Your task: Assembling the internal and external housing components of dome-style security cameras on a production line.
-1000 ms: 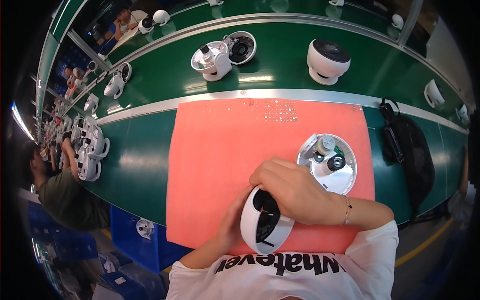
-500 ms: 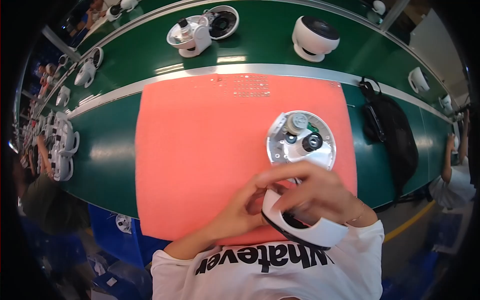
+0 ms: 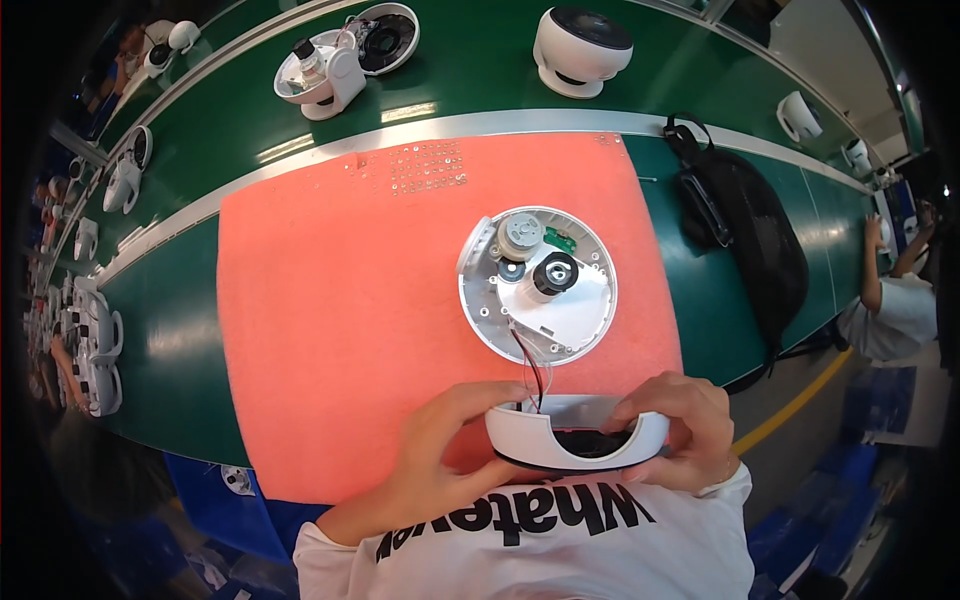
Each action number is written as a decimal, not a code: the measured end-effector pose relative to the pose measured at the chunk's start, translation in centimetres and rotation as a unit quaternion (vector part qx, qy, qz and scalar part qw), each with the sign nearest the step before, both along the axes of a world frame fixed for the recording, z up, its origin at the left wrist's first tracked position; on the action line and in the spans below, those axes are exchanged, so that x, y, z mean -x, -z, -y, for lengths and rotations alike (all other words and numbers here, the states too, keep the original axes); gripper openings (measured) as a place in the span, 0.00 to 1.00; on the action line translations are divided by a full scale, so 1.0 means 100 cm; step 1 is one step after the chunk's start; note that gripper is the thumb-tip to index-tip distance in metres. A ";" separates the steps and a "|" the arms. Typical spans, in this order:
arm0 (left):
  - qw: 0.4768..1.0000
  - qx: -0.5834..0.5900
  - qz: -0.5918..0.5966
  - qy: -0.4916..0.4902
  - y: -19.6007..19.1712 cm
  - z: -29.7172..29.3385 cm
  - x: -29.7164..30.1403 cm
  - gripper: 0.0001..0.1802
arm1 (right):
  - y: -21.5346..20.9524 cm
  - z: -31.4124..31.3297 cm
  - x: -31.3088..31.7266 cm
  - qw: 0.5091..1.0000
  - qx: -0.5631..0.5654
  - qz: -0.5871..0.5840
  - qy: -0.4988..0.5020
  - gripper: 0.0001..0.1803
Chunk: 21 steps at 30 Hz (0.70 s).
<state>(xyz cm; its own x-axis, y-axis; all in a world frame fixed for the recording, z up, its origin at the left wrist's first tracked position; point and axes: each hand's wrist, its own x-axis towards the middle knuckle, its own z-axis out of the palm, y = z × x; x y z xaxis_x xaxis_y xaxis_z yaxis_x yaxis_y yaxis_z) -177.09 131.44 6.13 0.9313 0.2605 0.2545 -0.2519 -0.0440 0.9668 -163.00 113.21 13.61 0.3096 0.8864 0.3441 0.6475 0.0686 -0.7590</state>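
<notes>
Both hands pinch a white dome housing (image 3: pixel 577 435), dark inside: left hand (image 3: pixel 445 450), right hand (image 3: pixel 680 425). Red-black wires (image 3: pixel 530 368) join it to the round base plate (image 3: pixel 538 285) just beyond.

A green bench (image 3: pixel 180 330) carries an orange mat (image 3: pixel 340 300) and black bag (image 3: pixel 750 240).

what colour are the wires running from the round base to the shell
Red and black wires, seen best in the head view.
</notes>
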 end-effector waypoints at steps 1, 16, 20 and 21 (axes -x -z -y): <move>0.999 -0.043 0.014 0.003 -0.005 -0.004 0.001 0.27 | 0.002 -0.001 0.000 1.000 -0.021 -0.002 -0.003 0.27; 0.985 -0.152 0.047 -0.068 0.005 -0.005 0.010 0.21 | 0.014 0.000 0.011 0.988 -0.014 -0.122 0.094 0.30; 0.987 -0.145 0.065 -0.029 0.013 -0.008 0.014 0.18 | 0.039 0.020 -0.005 0.994 0.104 -0.010 -0.025 0.31; 0.982 -0.172 0.073 -0.013 0.016 -0.010 0.014 0.18 | 0.051 0.021 -0.003 0.994 0.106 -0.011 -0.018 0.31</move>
